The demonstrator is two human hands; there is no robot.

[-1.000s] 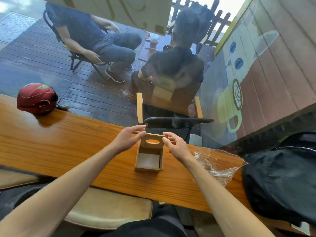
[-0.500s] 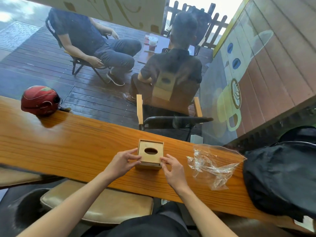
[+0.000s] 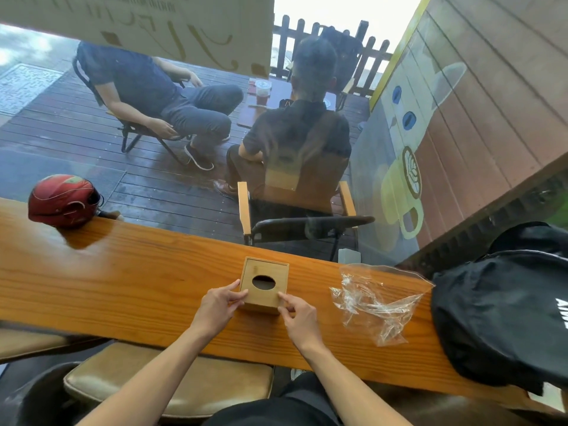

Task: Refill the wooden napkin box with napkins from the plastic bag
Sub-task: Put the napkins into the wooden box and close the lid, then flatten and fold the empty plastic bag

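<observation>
The wooden napkin box (image 3: 264, 285) stands upright on the long wooden counter (image 3: 129, 281), its top with the dark oval opening facing up. My left hand (image 3: 218, 304) grips its near left corner, and my right hand (image 3: 296, 315) pinches its near right corner. To the right of the box lies the clear plastic bag (image 3: 376, 299), crumpled and flat; no napkins show in it. What is inside the box is hidden.
A red helmet (image 3: 63, 199) rests at the counter's far left. A black backpack (image 3: 507, 309) fills the right end. A window pane rises just behind the counter; beyond it two people sit on a deck. A padded stool (image 3: 172, 381) stands below.
One second ago I held the box tipped up with its open underside facing me. It now sits on the counter with the oval hole up, both hands at its near corners.
</observation>
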